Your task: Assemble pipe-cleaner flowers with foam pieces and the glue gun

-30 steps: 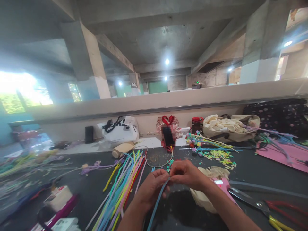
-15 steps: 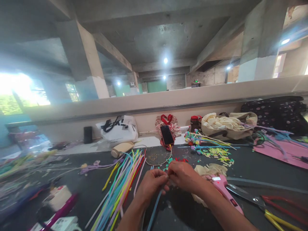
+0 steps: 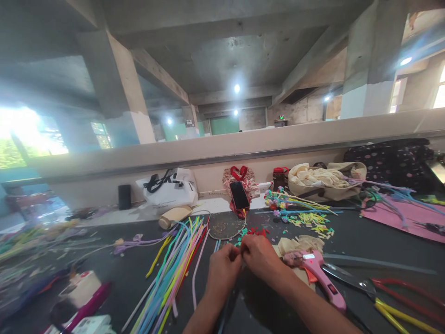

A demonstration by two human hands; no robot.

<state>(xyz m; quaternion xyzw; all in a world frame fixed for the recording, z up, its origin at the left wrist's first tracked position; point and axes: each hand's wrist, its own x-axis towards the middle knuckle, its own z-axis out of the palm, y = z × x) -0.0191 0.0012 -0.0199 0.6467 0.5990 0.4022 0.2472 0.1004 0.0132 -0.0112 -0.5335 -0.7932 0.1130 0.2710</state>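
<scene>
My left hand [image 3: 223, 268] and my right hand [image 3: 261, 256] meet over the dark table, thumbs and fingertips pinched close together. What sits between the fingertips is too small and covered to make out. A blue pipe cleaner [image 3: 226, 310], dim in shadow, runs down from under my left hand toward the near edge. Just beyond the fingers lie small green cut pieces [image 3: 239, 237] and red ones [image 3: 257, 231]. A pink glue gun [image 3: 321, 274] rests to the right of my right forearm, its nozzle end on a crumpled beige cloth [image 3: 306, 244].
Left of my hands lies a bundle of coloured pipe cleaners [image 3: 181, 264]. Large scissors [image 3: 358, 282] with red and yellow handles are at right. Farther back are a phone [image 3: 239, 195] on a cable, finished flower stems [image 3: 278, 204], yellow cut pieces [image 3: 313, 220] and a white bag [image 3: 168, 190].
My hands have turned slightly inward, with the fingertips still together. The blue pipe cleaner under my left hand shows less and looks darker. The view has shifted a little.
</scene>
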